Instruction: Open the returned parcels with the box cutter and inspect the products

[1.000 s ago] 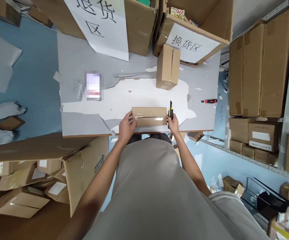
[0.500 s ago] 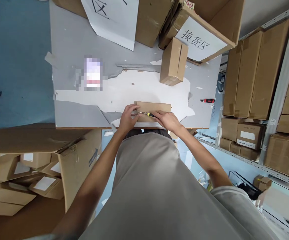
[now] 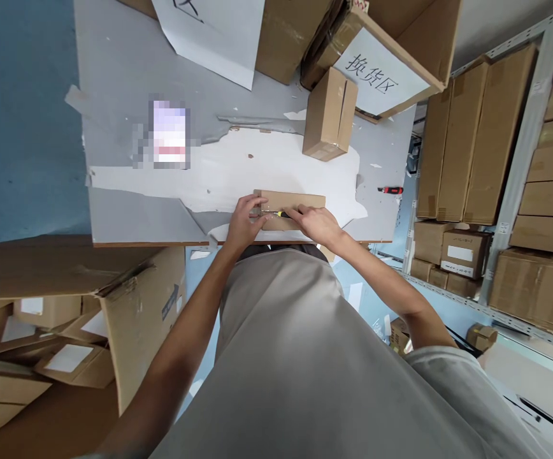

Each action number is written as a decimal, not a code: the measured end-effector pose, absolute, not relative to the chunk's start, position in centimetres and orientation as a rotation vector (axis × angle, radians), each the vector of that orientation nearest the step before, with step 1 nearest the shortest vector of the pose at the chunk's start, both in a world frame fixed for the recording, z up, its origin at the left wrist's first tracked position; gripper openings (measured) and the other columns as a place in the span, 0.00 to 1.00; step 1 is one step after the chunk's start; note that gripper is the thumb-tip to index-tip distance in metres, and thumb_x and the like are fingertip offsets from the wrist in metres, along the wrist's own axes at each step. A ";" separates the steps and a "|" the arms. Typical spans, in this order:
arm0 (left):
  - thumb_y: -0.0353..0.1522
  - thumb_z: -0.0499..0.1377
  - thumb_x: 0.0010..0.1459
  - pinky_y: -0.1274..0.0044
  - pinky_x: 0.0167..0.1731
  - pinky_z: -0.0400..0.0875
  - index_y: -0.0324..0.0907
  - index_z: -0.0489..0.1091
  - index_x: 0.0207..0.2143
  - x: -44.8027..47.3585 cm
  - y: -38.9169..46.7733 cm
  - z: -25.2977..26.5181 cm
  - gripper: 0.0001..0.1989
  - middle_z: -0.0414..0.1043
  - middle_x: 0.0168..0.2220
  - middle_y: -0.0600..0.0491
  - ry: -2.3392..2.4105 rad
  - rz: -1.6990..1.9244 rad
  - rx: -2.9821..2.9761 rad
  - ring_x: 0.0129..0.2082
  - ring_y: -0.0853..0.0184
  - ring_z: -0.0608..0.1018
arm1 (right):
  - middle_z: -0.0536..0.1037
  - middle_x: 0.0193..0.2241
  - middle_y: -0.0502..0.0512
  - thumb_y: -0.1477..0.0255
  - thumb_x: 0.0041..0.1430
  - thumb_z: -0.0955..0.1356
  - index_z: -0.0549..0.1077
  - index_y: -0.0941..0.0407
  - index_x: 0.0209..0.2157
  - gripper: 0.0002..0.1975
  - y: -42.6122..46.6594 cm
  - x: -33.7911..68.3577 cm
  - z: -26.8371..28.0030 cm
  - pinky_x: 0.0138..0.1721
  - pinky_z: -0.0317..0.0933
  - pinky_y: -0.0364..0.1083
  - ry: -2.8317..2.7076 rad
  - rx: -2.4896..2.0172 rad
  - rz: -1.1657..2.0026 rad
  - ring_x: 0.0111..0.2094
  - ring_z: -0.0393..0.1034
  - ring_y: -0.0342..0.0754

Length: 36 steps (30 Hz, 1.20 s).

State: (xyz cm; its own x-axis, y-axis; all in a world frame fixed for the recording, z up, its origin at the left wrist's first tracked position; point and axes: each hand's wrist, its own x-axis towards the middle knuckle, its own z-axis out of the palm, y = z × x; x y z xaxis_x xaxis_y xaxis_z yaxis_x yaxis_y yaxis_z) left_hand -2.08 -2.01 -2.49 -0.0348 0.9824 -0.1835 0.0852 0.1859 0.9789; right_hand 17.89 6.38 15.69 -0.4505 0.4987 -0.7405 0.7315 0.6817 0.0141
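Note:
A flat cardboard box [image 3: 295,199] lies near the front edge of the table, directly before me. My left hand [image 3: 246,220] grips its left end, with the fingers on the far side and the thumb on the near side. My right hand [image 3: 315,221] rests over the right part of the box and holds a slim tool with a yellow-and-black handle [image 3: 282,214]. The tool's narrow metal end points left along the top of the box, between my left thumb and fingers. Something shiny, like clear tape, shows there. The exact tip is too small to make out.
A taller carton [image 3: 330,115] stands behind on the table [image 3: 128,217]. A red-and-black utility knife [image 3: 391,190] lies to the right. Behind is an open box with a written sign [image 3: 376,76]. A large box of parcels [image 3: 143,325] stands at left, shelves of cartons [image 3: 494,140] at right.
The view has shifted slightly. The yellow-and-black tool has moved a little left along the box with my right hand. My left hand stays at the box's left end.

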 end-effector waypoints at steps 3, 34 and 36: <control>0.40 0.70 0.64 0.60 0.57 0.87 0.46 0.79 0.62 -2.0 -1.9 -2.7 0.25 0.71 0.68 0.41 1.382 1.055 1.117 0.63 0.51 0.81 | 0.79 0.65 0.70 0.78 0.82 0.57 0.59 0.51 0.82 0.32 6.5 17.0 16.4 0.52 0.74 0.53 2.121 0.919 -0.384 0.58 0.83 0.61; 0.50 0.70 0.62 0.59 0.60 0.85 0.46 0.77 0.63 -0.3 -1.2 -0.6 0.31 0.77 0.70 0.40 1.719 0.907 0.947 0.64 0.50 0.83 | 0.85 0.56 0.71 0.76 0.82 0.61 0.76 0.51 0.71 0.25 10.4 35.7 13.8 0.48 0.65 0.54 2.173 1.145 -0.534 0.51 0.84 0.62; 0.53 0.71 0.61 0.58 0.62 0.84 0.46 0.77 0.63 -0.2 -1.2 -0.8 0.34 0.78 0.70 0.40 1.759 0.915 0.928 0.63 0.49 0.83 | 0.86 0.53 0.71 0.75 0.81 0.63 0.79 0.52 0.67 0.22 11.0 38.7 12.6 0.48 0.66 0.54 2.189 1.233 -0.603 0.50 0.83 0.63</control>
